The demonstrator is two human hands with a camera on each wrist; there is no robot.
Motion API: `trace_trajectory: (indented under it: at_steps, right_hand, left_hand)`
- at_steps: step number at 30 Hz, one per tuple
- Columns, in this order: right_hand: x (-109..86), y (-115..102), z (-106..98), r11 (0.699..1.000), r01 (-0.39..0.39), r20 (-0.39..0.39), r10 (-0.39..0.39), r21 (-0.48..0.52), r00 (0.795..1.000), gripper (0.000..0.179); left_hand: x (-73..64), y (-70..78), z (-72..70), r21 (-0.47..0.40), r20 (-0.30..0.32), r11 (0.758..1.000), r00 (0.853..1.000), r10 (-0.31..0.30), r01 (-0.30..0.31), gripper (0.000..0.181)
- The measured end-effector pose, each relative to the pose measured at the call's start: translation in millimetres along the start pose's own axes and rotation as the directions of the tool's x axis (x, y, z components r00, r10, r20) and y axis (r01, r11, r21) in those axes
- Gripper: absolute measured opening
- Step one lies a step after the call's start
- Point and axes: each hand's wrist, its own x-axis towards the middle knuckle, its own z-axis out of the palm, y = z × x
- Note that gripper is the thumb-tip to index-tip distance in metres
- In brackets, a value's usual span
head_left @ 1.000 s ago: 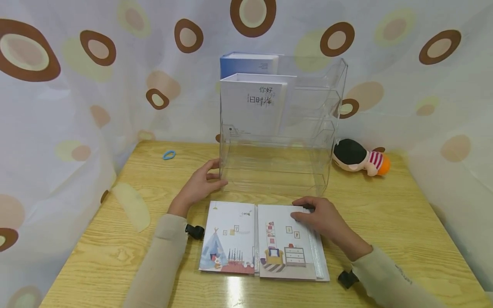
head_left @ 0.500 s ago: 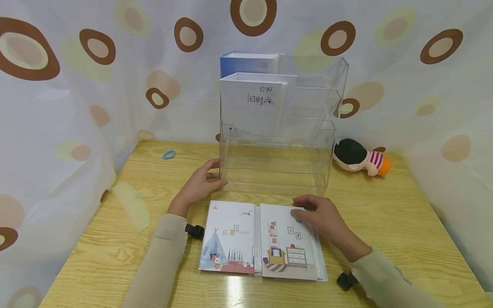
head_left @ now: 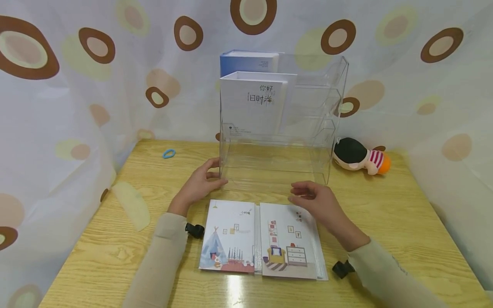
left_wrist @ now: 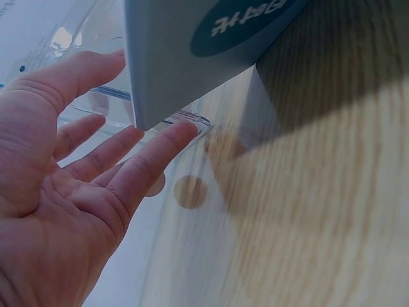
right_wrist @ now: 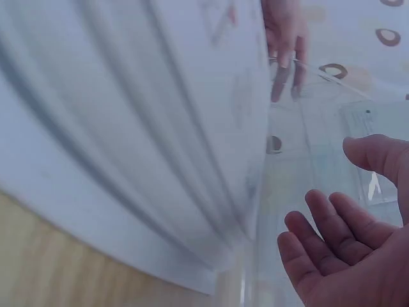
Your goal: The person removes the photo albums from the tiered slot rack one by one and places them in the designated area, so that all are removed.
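A clear acrylic tiered rack point(head_left: 277, 171) stands on the table, holding a white book point(head_left: 250, 102) in front of a blue-covered book point(head_left: 246, 64) in its upper tiers. My left hand point(head_left: 198, 184) touches the rack's lower left side, fingers extended; the left wrist view shows fingertips point(left_wrist: 188, 128) along the clear edge. In front lie two white books side by side: the left book point(head_left: 229, 235) pictures a tent, the right book point(head_left: 289, 244) an armchair and drawers. Over the right book's far edge, my right hand point(head_left: 321, 205) hovers with fingers apart, holding nothing.
A blue ring-shaped band point(head_left: 168, 153) lies at the back left of the table. A plush doll point(head_left: 362, 158) with a striped body is right of the rack. Spotted white sheeting point(head_left: 115, 85) surrounds the table at the back and sides.
My right hand shifted the right-hand book slightly, then let go of it and moved away toward the rack. The left hand stays against the rack.
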Motion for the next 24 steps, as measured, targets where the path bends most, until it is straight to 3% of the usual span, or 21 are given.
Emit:
trace_trajectory:
  at_steps: [11,20,24]
  right_hand:
    - [16.3,-31,-15,0.998,0.06,-0.022,-0.059,0.032,0.998,0.051]
    - [39.3,-67,-26,0.986,0.136,-0.029,-0.134,0.101,0.991,0.049]
    - [49.9,-80,-35,0.983,0.161,-0.054,-0.156,0.086,0.986,0.05]
  left_hand:
    - [1.0,-1.6,-1.4,0.008,0.004,1.0,1.0,0.002,-0.002,0.078]
    - [0.5,0.5,-0.7,0.028,-0.002,1.0,1.0,0.003,-0.003,0.079]
    - [-0.6,1.4,0.3,0.029,-0.002,1.0,1.0,0.0,0.0,0.08]
